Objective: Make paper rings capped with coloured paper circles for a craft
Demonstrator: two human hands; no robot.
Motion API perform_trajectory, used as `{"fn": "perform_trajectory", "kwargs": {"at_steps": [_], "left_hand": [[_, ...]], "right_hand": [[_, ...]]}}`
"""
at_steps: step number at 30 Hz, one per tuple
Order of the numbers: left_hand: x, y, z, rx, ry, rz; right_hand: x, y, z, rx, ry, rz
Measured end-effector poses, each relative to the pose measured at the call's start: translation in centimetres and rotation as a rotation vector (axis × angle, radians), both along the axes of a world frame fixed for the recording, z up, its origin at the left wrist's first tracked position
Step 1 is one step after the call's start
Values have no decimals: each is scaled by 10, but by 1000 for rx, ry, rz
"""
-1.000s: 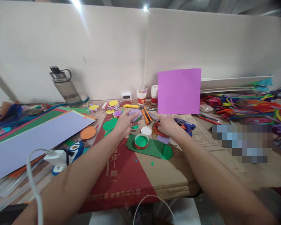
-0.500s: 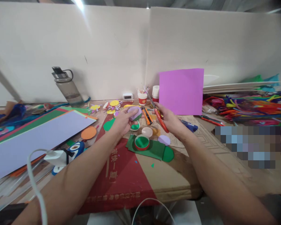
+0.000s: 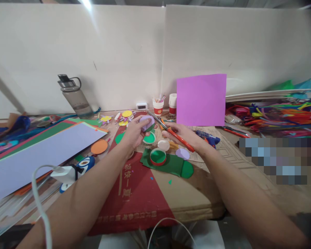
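My left hand (image 3: 133, 135) pinches a pale purple disc (image 3: 146, 125) with a green piece showing along its lower right side. My right hand (image 3: 187, 134) is wrapped round red-handled scissors (image 3: 181, 139). Their blades point up and left, close to the disc's right edge; whether they touch it I cannot tell. Below the hands, a cup-like round piece with a red rim and green inside (image 3: 158, 156) rests on a dark green strip (image 3: 174, 166). Another white-rimmed round piece with a green inside (image 3: 149, 137) lies just under the left hand. A loose purple disc (image 3: 182, 154) is nearby.
A purple sheet (image 3: 200, 100) leans on the back wall beside paper cups (image 3: 158, 108). Stacked coloured sheets (image 3: 49, 152), an orange disc (image 3: 99, 147) and a tilted water bottle (image 3: 76, 98) are left. Colourful pipe cleaners (image 3: 280, 116) and a blue glue gun (image 3: 209, 138) are right.
The scissors have swung down and leftward, bringing their blades nearer the purple disc. My left hand has shifted slightly left with the disc still in its grip.
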State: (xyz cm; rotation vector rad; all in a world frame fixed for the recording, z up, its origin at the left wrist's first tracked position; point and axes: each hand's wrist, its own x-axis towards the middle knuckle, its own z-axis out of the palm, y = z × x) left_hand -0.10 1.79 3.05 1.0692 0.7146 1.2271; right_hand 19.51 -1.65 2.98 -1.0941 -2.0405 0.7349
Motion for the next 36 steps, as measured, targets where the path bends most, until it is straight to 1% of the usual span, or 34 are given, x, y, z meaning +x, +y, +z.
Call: {"fn": "perform_trajectory", "kwargs": {"at_steps": [3,10,15,21,28,36], "left_hand": [[1,0,-1,-6,14,4],[2,0,-2,-12,11,17],[2,-1,-2,5,10,19],[3,-1,-1,-18,24,18],[1,0,-1,-23,29,-4],[1,1,0,-42,53,-8]], "right_hand": [[0,0,-1,-13,-2,25],[0,1,-2,-40,20,24],[0,1,0,-22,-14,33],[-1,0,3,27,-75,2],[-2,0,3,-20,-62,-11],[-3,-1,1,-15,-33,-23]]}}
